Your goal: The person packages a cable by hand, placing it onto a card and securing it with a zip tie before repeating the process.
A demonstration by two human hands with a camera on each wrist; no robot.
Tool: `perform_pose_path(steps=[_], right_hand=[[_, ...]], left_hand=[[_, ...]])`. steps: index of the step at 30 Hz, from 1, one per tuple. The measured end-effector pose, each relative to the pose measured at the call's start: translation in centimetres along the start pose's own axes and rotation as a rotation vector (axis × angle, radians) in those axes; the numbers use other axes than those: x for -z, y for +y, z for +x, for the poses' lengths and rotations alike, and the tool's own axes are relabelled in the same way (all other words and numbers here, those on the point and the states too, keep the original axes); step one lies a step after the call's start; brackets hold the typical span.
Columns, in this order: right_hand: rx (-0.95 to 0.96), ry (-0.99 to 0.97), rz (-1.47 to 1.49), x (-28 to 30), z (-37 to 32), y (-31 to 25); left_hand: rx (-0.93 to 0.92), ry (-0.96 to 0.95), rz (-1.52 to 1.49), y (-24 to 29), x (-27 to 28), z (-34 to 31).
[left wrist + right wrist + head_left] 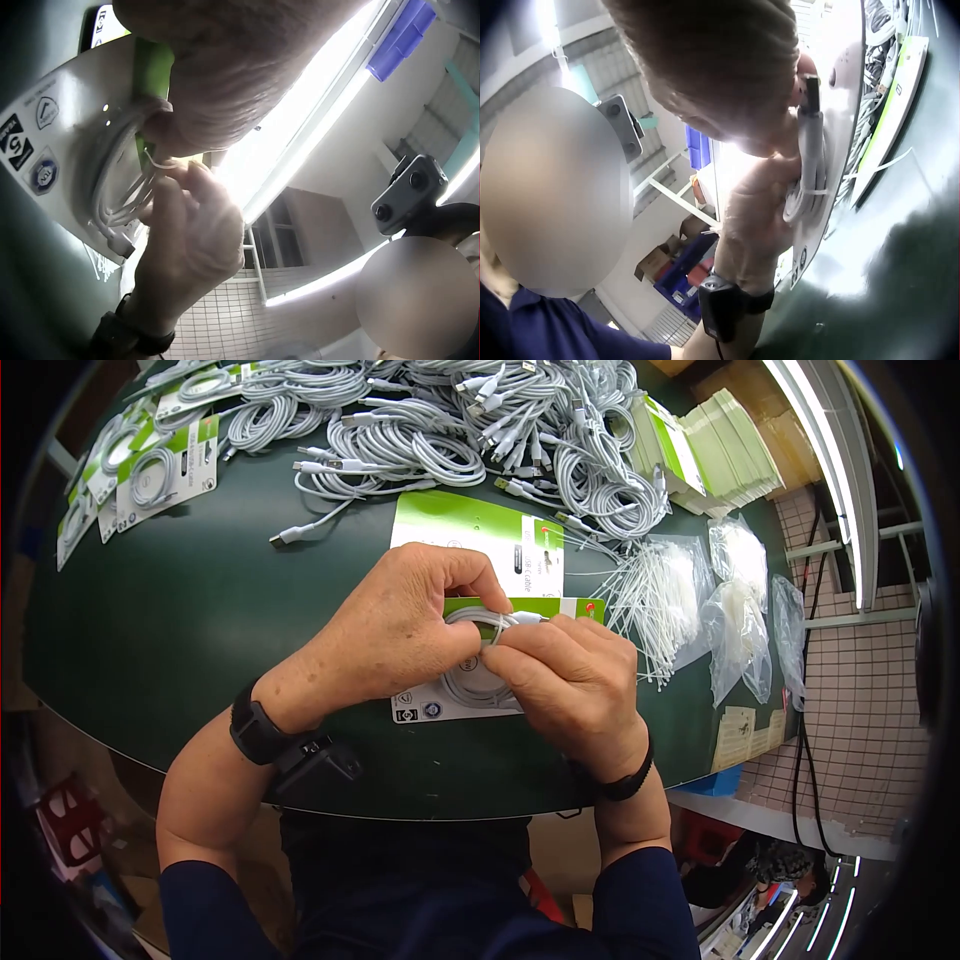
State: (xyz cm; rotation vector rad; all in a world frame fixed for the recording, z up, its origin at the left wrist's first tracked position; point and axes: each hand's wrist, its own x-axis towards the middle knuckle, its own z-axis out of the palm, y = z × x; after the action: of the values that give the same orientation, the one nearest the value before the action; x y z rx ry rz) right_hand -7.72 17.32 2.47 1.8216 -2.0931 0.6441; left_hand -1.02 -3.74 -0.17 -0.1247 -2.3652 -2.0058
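Observation:
A coiled white cable [476,682] lies on a green and white card [440,705] near the table's front. Over the coil's upper part, the left hand [385,625] and right hand [575,675] meet, thumbs and forefingers pinching a thin white tie round the cable. In the left wrist view the tie's end [156,161] curves up beside the right hand's fingertips [180,176]. The right wrist view shows a tie [815,192] around the coil [810,161], with a plug [811,94] at its top. Part of the coil is hidden by the hands.
Behind the hands lies another card [420,520]. Heaped cables [430,445] cover the table's back, carded cables [150,475] its left. To the right are loose white ties [655,595], plastic bags [740,610] and a stack of cards [725,450].

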Motion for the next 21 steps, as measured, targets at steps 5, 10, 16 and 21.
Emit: perform_pose_path(steps=[5,10,16,21], right_hand=[[-0.136,0.362,0.216,1.3,-0.2,1.4],[-0.683,0.555,0.382,3.0,-1.8,4.5],[-0.671,0.165,0.996,0.0,-1.9,5.8],[-0.521,0.03,1.157,-0.5,-1.9,5.0]], left_hand=[[0.006,-0.006,0.007,0.7,0.3,-0.1],[0.021,-0.023,-0.013,1.4,0.0,-0.3],[-0.081,0.011,-0.087,1.7,0.0,-0.5],[-0.082,-0.008,-0.071,1.9,0.2,-0.6]])
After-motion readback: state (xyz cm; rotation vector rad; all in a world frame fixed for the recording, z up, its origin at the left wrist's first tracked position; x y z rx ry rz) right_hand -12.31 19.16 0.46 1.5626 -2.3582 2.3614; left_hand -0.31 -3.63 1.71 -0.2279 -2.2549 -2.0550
